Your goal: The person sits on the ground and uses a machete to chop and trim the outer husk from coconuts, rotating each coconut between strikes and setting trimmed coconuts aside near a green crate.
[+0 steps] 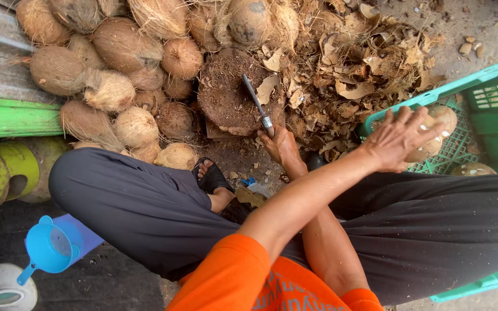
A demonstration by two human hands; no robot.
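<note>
Arms cross over the person's lap. The left hand (pixel 399 138) reaches to the right of the frame, fingers spread over a peeled coconut (pixel 427 141) at the rim of a green crate (pixel 494 80), cupping it from above so the round shell does not roll. The right hand (pixel 280 147) sits at the centre, closed round the handle of a knife (pixel 257 105), whose blade points up the frame and lies on a round wooden block (pixel 226 92), a resting place within easy reach. More peeled coconuts lie in the crate. Husk scraps (pixel 353 63) are heaped just beyond the block in the upper middle. Unpeeled coconuts (pixel 110 63) are piled at upper left, near the block. A blue scoop (pixel 50 247) lies at lower left, and a sandalled foot (pixel 211 175) shows below the block.
</note>
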